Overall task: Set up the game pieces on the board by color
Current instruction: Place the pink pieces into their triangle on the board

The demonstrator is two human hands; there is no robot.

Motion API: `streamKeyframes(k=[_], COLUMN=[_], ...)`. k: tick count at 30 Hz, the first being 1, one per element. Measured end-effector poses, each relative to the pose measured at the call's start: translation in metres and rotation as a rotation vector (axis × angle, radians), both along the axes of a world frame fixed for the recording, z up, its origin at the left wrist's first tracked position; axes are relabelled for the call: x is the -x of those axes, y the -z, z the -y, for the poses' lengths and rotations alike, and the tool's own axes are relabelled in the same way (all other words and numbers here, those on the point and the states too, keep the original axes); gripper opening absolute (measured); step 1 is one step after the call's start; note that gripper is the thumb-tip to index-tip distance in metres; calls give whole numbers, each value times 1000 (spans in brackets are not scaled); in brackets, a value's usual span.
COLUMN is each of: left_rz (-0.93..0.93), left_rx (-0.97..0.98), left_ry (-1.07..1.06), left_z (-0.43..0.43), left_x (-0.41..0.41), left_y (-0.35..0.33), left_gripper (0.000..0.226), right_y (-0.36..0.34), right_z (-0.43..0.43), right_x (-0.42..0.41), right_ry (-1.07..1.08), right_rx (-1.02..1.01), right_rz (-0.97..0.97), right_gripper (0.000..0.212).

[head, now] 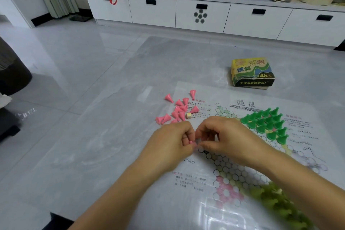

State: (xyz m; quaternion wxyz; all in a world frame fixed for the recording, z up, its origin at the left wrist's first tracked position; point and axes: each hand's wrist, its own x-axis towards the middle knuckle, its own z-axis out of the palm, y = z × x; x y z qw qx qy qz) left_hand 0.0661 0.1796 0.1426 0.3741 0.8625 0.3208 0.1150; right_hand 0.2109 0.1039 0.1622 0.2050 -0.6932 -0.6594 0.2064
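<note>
A paper Chinese checkers board (pixel 231 166) lies on the grey table. Several dark green cone pieces (pixel 268 123) stand upright on its far right corner. Several yellow-green pieces (pixel 280 205) crowd the near right corner, partly hidden by my right forearm. A loose heap of pink cone pieces (pixel 179 110) lies at the board's far left edge. My left hand (pixel 171 145) pinches a small pink piece (pixel 190 142) at its fingertips. My right hand (pixel 222 136), fingers curled, meets it there over the board's left point. What my right fingers hold is hidden.
A small pale die (pixel 189 115) lies among the pink pieces. The yellow and green game box (pixel 252 72) stands beyond the board. A white drawer cabinet (pixel 201 15) with bags, a bottle and a can lines the back wall. A dark object (pixel 11 73) sits at far left.
</note>
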Motion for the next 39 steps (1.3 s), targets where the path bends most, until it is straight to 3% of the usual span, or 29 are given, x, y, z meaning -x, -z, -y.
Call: streamKeyframes(k=[7,10,14,17,23,39], left_rz=[-35,-20,-1,-5,-57,-81], left_rx=[19,-22,-7,-58,-174,-191], left_ry=[-79,-168,-120,-104,-96,-99], left_z=[-11,-25,-19,-15,-16,-16], left_x=[5,11,4,-2,-4,-4], left_y=[-5,-5,2,6,10,11], left_gripper=[22,23,13,18,12,8], right_y=[5,5,7,9,9,12], right_z=[10,8,2,-1,-2,-6], right_x=[-8,-3,9,13,12,9], right_ry=[56,50,59,84,120,152], right_rx=[186,184,170,164,154,186], right_rz=[97,125,139,147,124,61], right_gripper=[15,17,23,29,21,21])
